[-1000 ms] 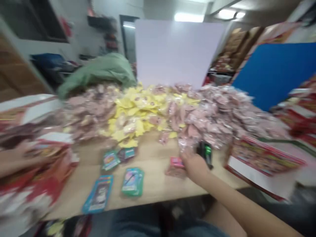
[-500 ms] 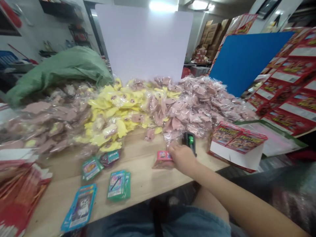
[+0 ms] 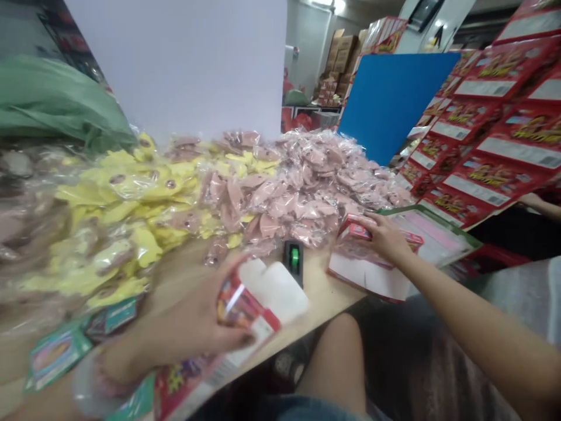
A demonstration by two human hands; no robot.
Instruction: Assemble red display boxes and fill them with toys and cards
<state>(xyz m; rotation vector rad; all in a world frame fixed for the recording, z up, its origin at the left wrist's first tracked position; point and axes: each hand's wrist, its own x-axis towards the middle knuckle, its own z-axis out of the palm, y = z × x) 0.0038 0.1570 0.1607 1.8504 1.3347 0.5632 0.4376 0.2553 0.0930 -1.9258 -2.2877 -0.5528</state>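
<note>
My left hand (image 3: 208, 318), blurred by motion, is closed around a red printed carton (image 3: 236, 301) whose white flaps (image 3: 274, 292) stand open. A red printed panel with a barcode (image 3: 188, 380) shows below this hand; I cannot tell whether it is part of the same carton. At the right, my right hand (image 3: 388, 237) has its fingers over a small red packet (image 3: 356, 230), on top of a red carton with a white front (image 3: 368, 275). A black holder with a green part (image 3: 294, 257) lies on the table between my hands.
Bagged pink pieces (image 3: 315, 193) and yellow pieces (image 3: 123, 193) are heaped along the back. Green-edged card packs (image 3: 59, 354) lie at left. Behind stand a white board (image 3: 188, 64), a blue board (image 3: 394, 105) and stacked red cartons (image 3: 486, 128). Another person's hand (image 3: 532, 202) shows at far right.
My view has turned right. My right hand has moved from the tabletop to the white-fronted carton, and the packet there is gone from the table. My left hand has come into view holding a carton.
</note>
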